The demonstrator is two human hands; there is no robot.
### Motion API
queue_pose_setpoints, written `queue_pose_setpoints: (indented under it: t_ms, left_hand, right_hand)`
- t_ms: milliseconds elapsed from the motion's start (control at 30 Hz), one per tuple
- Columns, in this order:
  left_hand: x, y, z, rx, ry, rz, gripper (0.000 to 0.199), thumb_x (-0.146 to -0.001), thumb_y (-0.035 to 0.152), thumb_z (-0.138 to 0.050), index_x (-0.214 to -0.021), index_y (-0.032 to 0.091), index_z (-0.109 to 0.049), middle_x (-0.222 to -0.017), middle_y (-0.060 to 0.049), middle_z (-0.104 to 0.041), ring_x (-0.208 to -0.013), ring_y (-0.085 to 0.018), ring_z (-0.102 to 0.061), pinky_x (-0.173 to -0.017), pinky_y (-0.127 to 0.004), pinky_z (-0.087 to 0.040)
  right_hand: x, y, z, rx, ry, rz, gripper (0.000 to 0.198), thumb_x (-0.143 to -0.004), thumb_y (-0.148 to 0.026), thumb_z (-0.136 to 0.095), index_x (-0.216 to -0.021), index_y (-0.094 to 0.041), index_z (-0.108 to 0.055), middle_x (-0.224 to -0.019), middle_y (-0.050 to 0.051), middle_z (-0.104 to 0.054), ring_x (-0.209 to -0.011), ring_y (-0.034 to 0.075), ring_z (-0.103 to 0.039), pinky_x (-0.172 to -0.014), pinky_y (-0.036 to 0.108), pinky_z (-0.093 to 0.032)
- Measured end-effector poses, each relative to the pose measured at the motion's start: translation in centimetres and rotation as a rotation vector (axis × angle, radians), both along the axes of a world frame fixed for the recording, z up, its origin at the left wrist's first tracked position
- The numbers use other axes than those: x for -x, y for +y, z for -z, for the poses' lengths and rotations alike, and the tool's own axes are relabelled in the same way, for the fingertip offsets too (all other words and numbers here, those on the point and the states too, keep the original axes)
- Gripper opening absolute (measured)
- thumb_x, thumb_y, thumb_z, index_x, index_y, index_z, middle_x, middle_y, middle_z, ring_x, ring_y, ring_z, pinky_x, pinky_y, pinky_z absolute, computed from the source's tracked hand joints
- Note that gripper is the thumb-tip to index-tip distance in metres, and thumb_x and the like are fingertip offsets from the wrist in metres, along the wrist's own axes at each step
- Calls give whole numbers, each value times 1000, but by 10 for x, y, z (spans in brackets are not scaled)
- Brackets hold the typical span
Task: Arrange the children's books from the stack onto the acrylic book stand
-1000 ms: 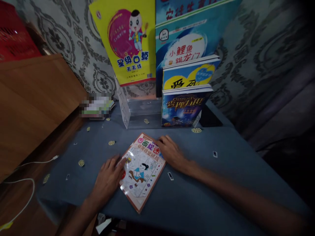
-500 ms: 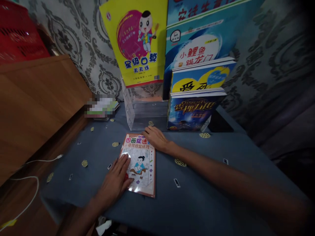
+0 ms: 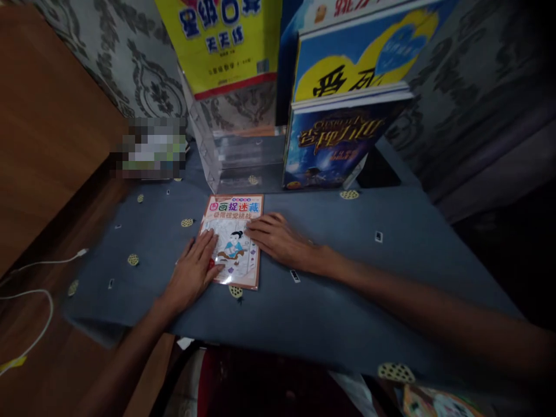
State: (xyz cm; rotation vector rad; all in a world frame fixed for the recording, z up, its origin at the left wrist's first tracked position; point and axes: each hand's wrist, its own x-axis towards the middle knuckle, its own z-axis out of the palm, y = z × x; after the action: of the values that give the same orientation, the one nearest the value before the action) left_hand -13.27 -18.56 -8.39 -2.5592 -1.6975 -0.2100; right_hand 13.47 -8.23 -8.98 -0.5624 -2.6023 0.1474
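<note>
Left hand (image 3: 193, 272) and right hand (image 3: 282, 240), both extended flat, rest on one book (image 3: 233, 250).

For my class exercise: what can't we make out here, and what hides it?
In the head view:
Orange-bordered, white illustrated paper book: side edges partly covered by the left hand and right hand.
Yellow paper workbook with blue lettering: top cut off by the upper edge.
Pale, pixelated pile at the left: details blurred out.
Flat, black rectangular object: partly hidden behind the dark blue paper book.
</note>
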Motion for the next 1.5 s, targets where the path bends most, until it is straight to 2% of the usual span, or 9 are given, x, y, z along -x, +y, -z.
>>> queue_pose_setpoints:
  t_ms: [133,267,567,700,767,967,1200,1333,1500]
  left_hand:
    - [1,1,-1,-5,-6,16,60,-105,47,-36,-156,16,-28,-159,-19,-40,-148,-31,-37,-118,-54,-34]
    - [0,0,-1,7,-35,19,61,-104,47,-37,-157,20,-25,-160,-16,-38,-148,-31,-36,-119,-54,-33]
    - [-2,-1,-5,42,-88,-18,58,-104,47,-39,-153,17,-35,-160,-18,-38,-148,-31,-37,-119,-54,-33]
    - [1,5,-14,101,-208,-84,57,-100,51,-45,-145,17,-48,-163,-19,-30,-151,-33,-30,-117,-53,-35]
    - [2,13,-20,141,-283,-141,55,-98,52,-48,-140,17,-55,-160,-19,-37,-149,-34,-34,-116,-52,-37]
    - [-1,44,-26,153,-678,-316,50,-87,48,-59,-128,18,-62,-129,-14,-66,-122,-31,-61,-107,-48,-46]
    - [4,62,-30,352,-1392,-617,60,-66,38,-79,-117,15,-59,-94,-9,-74,-82,-25,-73,-72,-36,-58]
    - [0,58,-32,573,-1621,-607,42,-67,24,-79,-104,14,-61,-84,-8,-76,-77,-26,-75,-68,-35,-61]
    - [-6,47,-36,583,-1780,-526,27,-70,16,-78,-91,17,-62,-87,-6,-78,-78,-23,-77,-74,-34,-64]
  right_hand:
    - [-16,-54,-4,44,6,-156,31,-103,-17,-43,-126,-11,-64,-125,12,-71,-120,27,-58,-100,46,-44]
    - [-22,-82,-4,86,0,-156,34,-102,-14,-43,-131,-9,-60,-132,15,-68,-125,28,-57,-103,49,-45]
    - [-26,-82,-9,138,35,-199,30,-102,-15,-44,-122,-13,-66,-126,12,-71,-125,27,-58,-103,50,-47]
    - [-27,-81,-14,227,57,-198,29,-102,-18,-44,-121,-15,-67,-124,10,-72,-124,24,-59,-104,49,-46]
    - [-27,-80,-15,263,81,-167,29,-102,-19,-45,-121,-17,-67,-123,10,-73,-122,23,-60,-104,48,-46]
    - [-23,-66,-15,232,115,65,25,-100,-23,-53,-118,-18,-70,-125,11,-72,-118,25,-63,-98,46,-51]
    - [-16,-58,-11,282,136,141,23,-98,-20,-56,-114,-17,-72,-117,11,-75,-110,27,-66,-96,48,-53]
    - [-16,-55,-2,317,221,122,22,-99,-21,-55,-111,-16,-73,-114,11,-76,-108,25,-66,-96,48,-53]
    - [-20,-50,3,480,358,121,20,-96,-19,-57,-104,-20,-74,-111,11,-75,-107,24,-67,-93,45,-55]
